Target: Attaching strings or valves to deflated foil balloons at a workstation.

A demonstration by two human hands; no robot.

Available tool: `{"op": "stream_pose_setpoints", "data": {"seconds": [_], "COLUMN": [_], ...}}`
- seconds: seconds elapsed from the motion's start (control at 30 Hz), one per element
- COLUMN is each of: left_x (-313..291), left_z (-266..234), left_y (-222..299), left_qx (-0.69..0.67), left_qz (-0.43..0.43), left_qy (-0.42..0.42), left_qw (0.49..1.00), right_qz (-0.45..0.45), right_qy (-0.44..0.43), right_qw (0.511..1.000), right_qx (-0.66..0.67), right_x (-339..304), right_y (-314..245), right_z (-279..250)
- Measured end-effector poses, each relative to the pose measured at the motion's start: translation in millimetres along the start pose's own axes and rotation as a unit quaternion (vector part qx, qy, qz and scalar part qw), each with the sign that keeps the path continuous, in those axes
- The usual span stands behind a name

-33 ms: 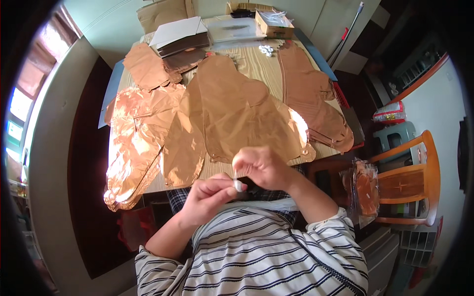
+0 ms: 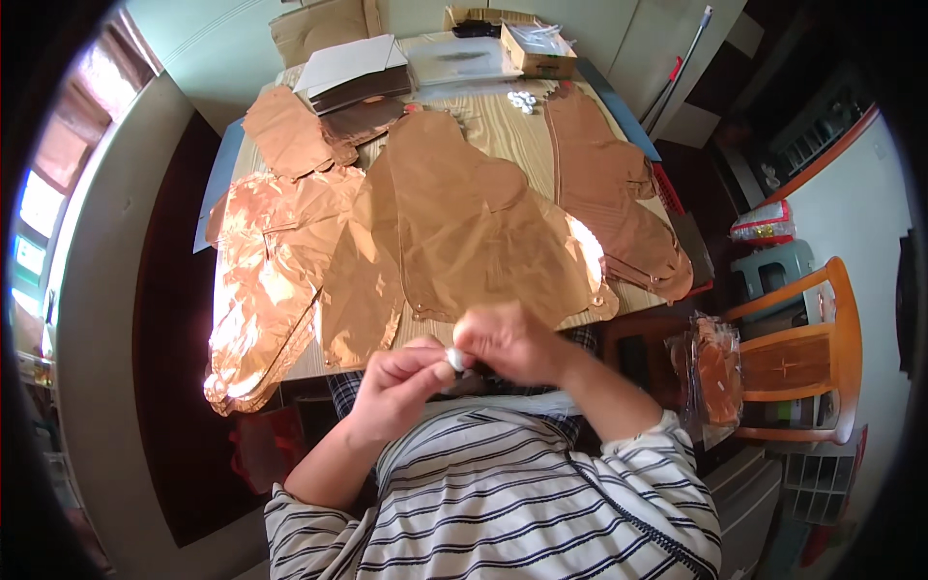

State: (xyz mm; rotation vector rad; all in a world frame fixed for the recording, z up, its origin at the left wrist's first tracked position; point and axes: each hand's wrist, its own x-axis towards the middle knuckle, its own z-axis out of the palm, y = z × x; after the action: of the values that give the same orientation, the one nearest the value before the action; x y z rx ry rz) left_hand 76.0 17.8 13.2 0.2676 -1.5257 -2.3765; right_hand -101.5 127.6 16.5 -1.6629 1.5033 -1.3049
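Observation:
My left hand (image 2: pixel 396 382) pinches a small white roll (image 2: pixel 454 359) between thumb and fingers, just in front of the table edge. Close against the roll is my right hand (image 2: pixel 512 343), its fingers curled in and smeared by motion; what they grip is hidden. Beyond my hands, flat copper-coloured foil balloons lie in piles: a large one in the middle (image 2: pixel 464 222), a shiny crinkled pile (image 2: pixel 280 261) at the left, and another stack (image 2: pixel 614 193) at the right. More small white rolls (image 2: pixel 522 101) sit in a cluster toward the far side of the table.
At the back of the table stand a stack of white and dark sheets (image 2: pixel 353 68), a clear plastic packet (image 2: pixel 459 60) and a cardboard box (image 2: pixel 539 56) with pale strips. A wooden chair (image 2: pixel 788 362) at the right has a bag of copper foil (image 2: pixel 717 372) beside it.
My right hand has come down and in toward the white roll. The thin pale strand that stretched between it and the roll no longer shows. The left hand has shifted slightly left.

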Motion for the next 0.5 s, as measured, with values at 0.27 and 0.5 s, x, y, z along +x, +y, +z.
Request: {"op": "stream_pose_setpoints", "data": {"seconds": [0.27,0.5], "left_x": [-2,2], "left_z": [0,-9], "left_y": [-6,-21], "left_qx": [-0.021,-0.078], "left_qz": [-0.010,-0.002], "left_qy": [0.003,0.088], "left_qw": [1.000,0.993], "right_qz": [-0.027,-0.088], "right_qy": [-0.009,0.073], "right_qw": [0.998,0.986], "right_qx": [0.052,-0.124], "right_x": [9,-1], "right_y": [-3,4], "right_z": [-8,20]}}
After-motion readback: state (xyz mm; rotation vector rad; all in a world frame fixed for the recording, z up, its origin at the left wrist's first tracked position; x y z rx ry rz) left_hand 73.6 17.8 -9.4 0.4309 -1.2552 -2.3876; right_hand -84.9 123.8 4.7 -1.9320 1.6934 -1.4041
